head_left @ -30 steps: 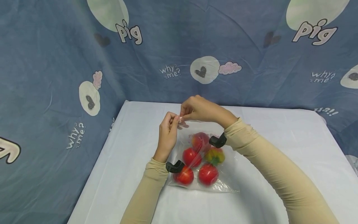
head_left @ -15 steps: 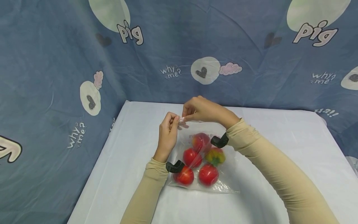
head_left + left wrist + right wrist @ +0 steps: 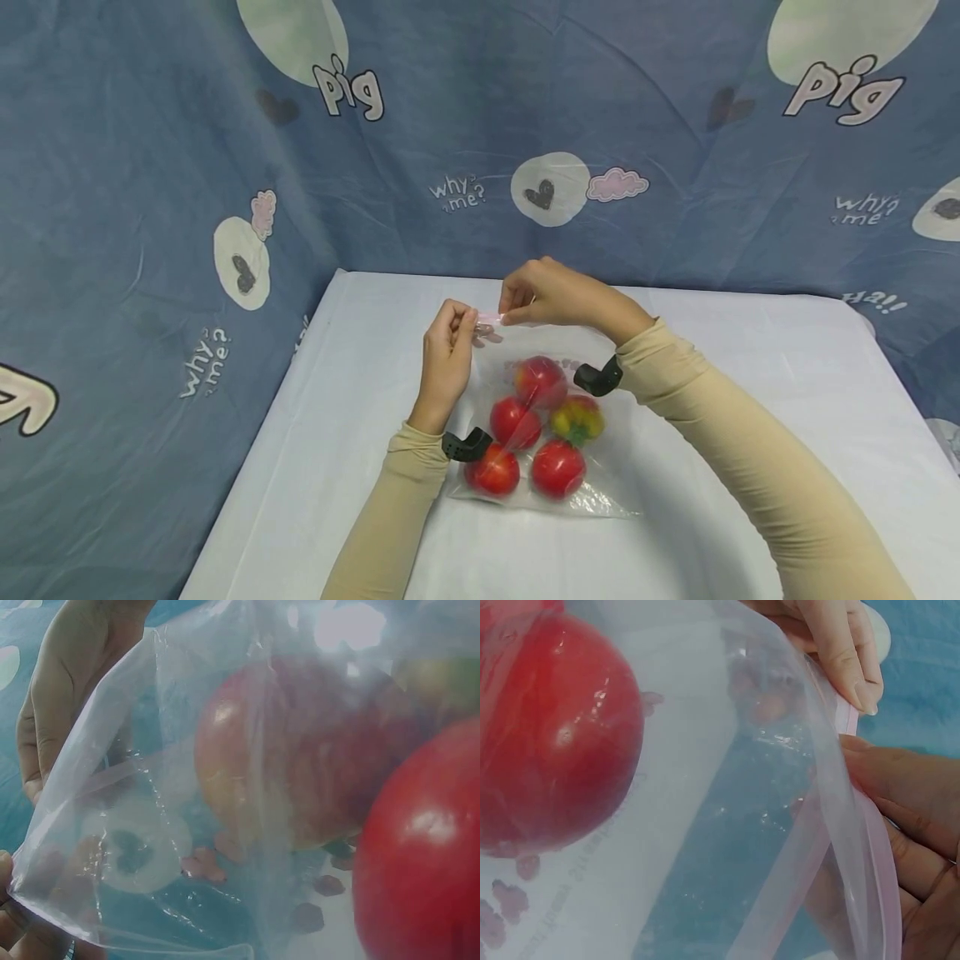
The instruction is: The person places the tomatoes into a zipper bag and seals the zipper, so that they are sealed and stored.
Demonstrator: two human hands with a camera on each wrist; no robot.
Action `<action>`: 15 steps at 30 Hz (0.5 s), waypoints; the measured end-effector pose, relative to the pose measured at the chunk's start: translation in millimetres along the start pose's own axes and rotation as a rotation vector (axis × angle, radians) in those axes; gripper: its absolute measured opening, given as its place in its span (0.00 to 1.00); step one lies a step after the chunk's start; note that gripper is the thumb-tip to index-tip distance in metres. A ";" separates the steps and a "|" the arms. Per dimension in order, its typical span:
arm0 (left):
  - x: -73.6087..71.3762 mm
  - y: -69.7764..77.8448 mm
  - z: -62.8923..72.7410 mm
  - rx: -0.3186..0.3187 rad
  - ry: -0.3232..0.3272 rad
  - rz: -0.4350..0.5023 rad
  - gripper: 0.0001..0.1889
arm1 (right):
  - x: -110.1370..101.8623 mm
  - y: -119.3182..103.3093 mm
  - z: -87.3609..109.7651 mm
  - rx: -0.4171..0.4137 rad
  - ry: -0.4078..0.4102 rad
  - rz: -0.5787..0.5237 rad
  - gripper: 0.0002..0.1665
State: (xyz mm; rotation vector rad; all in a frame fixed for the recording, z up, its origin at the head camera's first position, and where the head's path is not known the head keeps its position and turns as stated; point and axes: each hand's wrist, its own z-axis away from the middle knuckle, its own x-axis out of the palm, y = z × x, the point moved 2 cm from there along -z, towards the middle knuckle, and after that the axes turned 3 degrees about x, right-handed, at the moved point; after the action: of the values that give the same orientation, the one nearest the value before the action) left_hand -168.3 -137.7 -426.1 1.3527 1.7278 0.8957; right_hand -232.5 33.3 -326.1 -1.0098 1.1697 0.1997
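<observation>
A clear zip bag, with a pale pink strip at its mouth, stands between my hands. Through the plastic show several round red fruits or vegetables, among them a glossy red one and a red-and-yellow one. A yellow-and-red piece with a green part lies among them. At the mouth's left corner, my left hand pinches the rim between thumb and fingers. Close to its right, my right hand pinches the pink strip, a short stretch of which shows between the two hands.
Under the bag is a white-covered table, its far edge just behind the hands. A blue printed cloth hangs at the back and left. Each wrist carries a black mount, such as the left one.
My right hand has slid a little to the right along the bag's mouth, widening the gap between the hands and baring more pink strip. The left hand stays nearly in place, still pinching.
</observation>
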 end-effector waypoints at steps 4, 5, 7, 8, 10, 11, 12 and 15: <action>-0.2 -2.2 0.8 -0.005 -0.006 0.024 0.13 | 0.1 1.3 -0.3 -0.001 -0.007 0.012 0.03; 0.1 -3.0 0.7 -0.006 -0.008 0.032 0.13 | 0.0 1.5 -0.3 0.002 -0.008 0.011 0.03; 0.5 -3.7 0.8 -0.011 -0.011 0.047 0.14 | 0.0 1.6 0.0 0.007 -0.011 0.002 0.03; 0.8 -4.0 0.8 -0.014 -0.012 0.052 0.14 | -0.1 1.6 0.2 0.006 -0.012 -0.003 0.04; 1.4 -4.4 0.6 -0.017 -0.015 0.058 0.15 | -0.2 1.5 0.7 0.008 -0.013 -0.015 0.04; 1.6 -4.5 0.4 -0.018 -0.016 0.058 0.15 | -0.2 1.8 0.8 0.005 -0.011 -0.019 0.04; 1.8 -4.4 0.4 -0.019 -0.018 0.060 0.15 | -0.3 1.9 0.9 0.000 -0.009 -0.023 0.03; 2.3 -4.4 0.1 -0.022 -0.022 0.074 0.15 | -0.2 2.5 1.1 -0.011 -0.004 -0.035 0.03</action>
State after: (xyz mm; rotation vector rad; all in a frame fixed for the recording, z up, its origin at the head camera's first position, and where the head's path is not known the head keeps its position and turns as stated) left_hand -170.6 -136.4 -430.3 1.4149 1.6555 0.9351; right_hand -233.4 35.7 -327.3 -1.0387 1.1473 0.1810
